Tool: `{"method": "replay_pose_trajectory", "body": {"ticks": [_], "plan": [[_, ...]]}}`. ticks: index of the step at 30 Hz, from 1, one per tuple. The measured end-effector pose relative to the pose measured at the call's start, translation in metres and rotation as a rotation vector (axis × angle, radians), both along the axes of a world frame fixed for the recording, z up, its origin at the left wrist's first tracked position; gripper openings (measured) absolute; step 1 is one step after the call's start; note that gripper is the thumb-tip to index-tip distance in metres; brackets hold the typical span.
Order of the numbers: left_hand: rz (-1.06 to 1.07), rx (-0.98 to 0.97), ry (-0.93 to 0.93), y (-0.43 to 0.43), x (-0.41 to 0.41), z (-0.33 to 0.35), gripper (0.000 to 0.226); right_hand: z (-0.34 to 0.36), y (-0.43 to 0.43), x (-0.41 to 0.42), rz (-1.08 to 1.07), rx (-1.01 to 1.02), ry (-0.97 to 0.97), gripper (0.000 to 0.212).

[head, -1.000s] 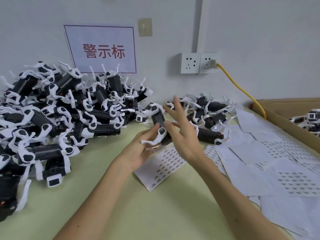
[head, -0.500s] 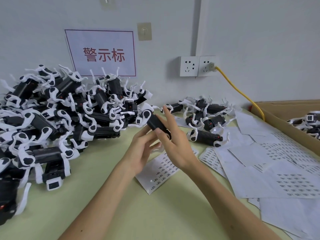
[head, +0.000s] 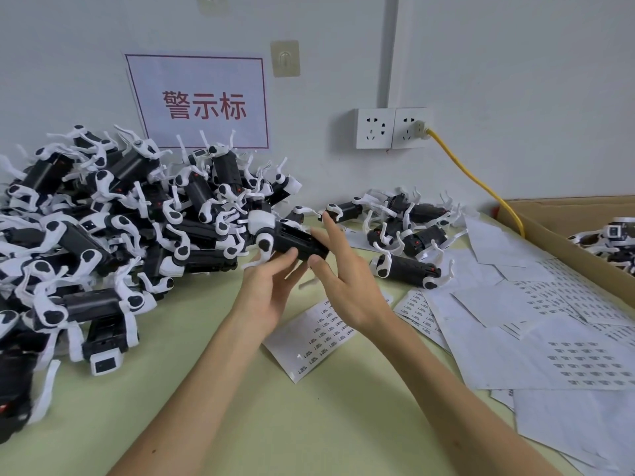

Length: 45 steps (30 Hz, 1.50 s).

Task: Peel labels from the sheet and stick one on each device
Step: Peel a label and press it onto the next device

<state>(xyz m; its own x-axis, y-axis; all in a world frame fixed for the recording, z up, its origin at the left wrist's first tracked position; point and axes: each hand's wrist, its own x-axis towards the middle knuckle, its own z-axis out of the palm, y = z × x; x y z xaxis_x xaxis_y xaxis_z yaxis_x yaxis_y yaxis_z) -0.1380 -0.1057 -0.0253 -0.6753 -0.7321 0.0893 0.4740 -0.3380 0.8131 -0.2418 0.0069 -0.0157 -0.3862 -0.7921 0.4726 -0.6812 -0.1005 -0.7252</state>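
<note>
A black device with white legs [head: 292, 240] is held above the table's middle. My left hand [head: 266, 290] holds it from below, thumb and fingers around its near side. My right hand [head: 343, 283] touches its right end with the thumb while the other fingers stay spread and straight. Under both hands lies a label sheet [head: 318, 333] with rows of small printed labels. A big heap of black-and-white devices [head: 103, 235] fills the left side. A smaller group of devices [head: 409, 235] lies behind my right hand.
Several loose label sheets and backing papers [head: 549, 321] cover the right side of the table. A cardboard box [head: 567, 231] with more devices stands at far right. A yellow cable [head: 481, 187] runs from the wall sockets [head: 391, 128].
The held device has been turned and now lies lengthwise, white head to the left. My right hand has opened, with only the thumb on the device's right end.
</note>
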Motion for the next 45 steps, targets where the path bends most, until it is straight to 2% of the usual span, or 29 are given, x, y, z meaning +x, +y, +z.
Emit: {"method": "replay_pose_trajectory", "body": {"ticks": [2,6,9,13,16,19,22,24,27,29,31,33,36,41,45], "plan": [[0.051,0.046,0.014,-0.003,0.002,0.002,0.015,0.000,0.001,-0.001,0.002,0.001,0.016,0.064],[0.088,0.057,-0.037,-0.003,0.002,0.001,0.015,-0.001,0.000,0.001,0.026,-0.016,0.057,0.065],[0.036,0.048,-0.006,-0.002,0.003,0.001,0.027,-0.004,-0.003,0.000,0.032,-0.052,0.010,0.069],[-0.121,-0.039,0.022,0.001,0.003,0.003,0.025,-0.002,-0.006,-0.002,0.053,-0.062,-0.283,0.076],[-0.146,-0.182,-0.097,0.003,0.005,0.006,0.017,0.002,-0.006,-0.004,0.034,-0.170,-0.443,0.066],[-0.132,-0.320,-0.212,0.005,0.005,0.007,0.020,0.008,-0.004,-0.008,0.002,-0.281,-0.631,0.058],[-0.099,-0.464,-0.405,0.007,0.002,0.000,0.018,0.015,-0.001,-0.014,-0.010,-0.389,-0.823,0.054],[-0.112,-0.403,-0.471,0.009,0.000,-0.004,0.021,0.019,0.001,-0.019,0.032,-0.463,-0.982,0.056],[-0.051,-0.154,-0.402,0.005,-0.001,-0.005,0.018,0.025,0.006,-0.023,0.144,-0.514,-1.154,0.060],[-0.036,-0.053,-0.326,0.001,0.001,-0.001,0.017,0.026,0.007,-0.023,0.186,-0.475,-1.130,0.057],[-0.173,-0.007,-0.245,-0.002,0.007,0.003,0.032,0.024,0.005,-0.019,0.163,-0.406,-1.042,0.060],[-0.378,-0.054,-0.199,-0.001,0.013,0.008,0.048,0.021,0.004,-0.016,0.131,-0.358,-0.979,0.059],[-0.526,-0.144,-0.188,0.004,0.013,0.010,0.052,0.022,0.004,-0.018,0.085,-0.360,-0.952,0.059],[-0.504,-0.170,-0.246,0.013,0.006,0.007,0.045,0.021,0.005,-0.020,-0.043,-0.275,-0.691,0.056],[-0.334,-0.114,-0.268,0.020,-0.001,0.005,0.037,0.012,0.002,-0.014,-0.177,-0.204,-0.372,0.046]]}}
